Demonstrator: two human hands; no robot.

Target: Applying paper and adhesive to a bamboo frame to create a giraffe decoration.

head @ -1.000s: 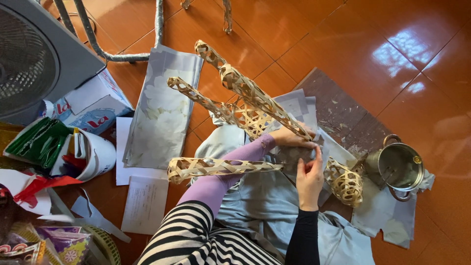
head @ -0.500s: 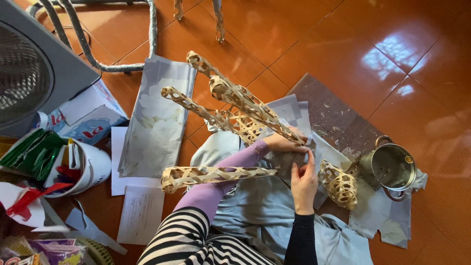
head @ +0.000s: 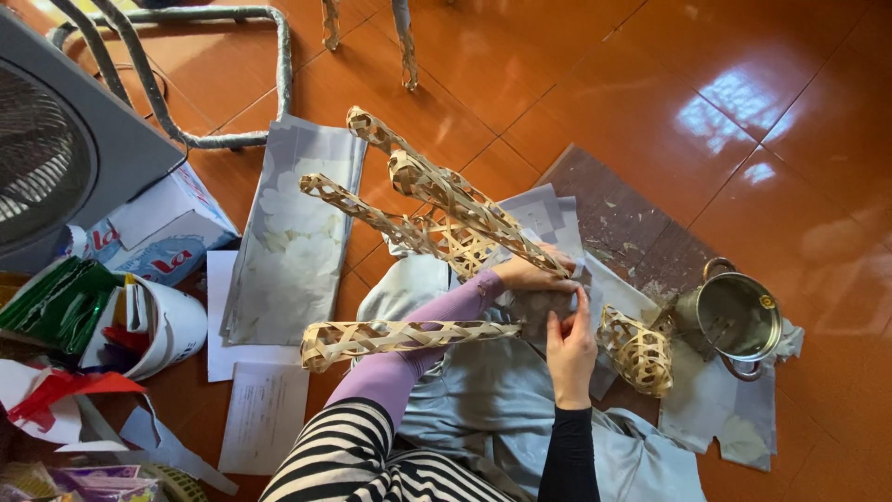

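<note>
Both hands, left hand (head: 531,273) and right hand (head: 570,346), grip the meeting ends of long open-weave tan bamboo tubes (head: 452,198) above grey cloth (head: 483,400), near a steel pot (head: 737,316).

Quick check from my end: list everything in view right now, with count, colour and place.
woven bamboo frame: one, tan, several long lattice tubes, centre, over the lap
small woven basket: one, tan, right of the hands
steel pot: one, silver, right, on the floor
paper sheets: several, grey-white, left of centre
white bucket: one, on its side, left
fan: one, grey, upper left
grey cloth: one, over the lap
left hand: purple sleeve, on the frame
right hand: black sleeve, at the frame's near end
</note>
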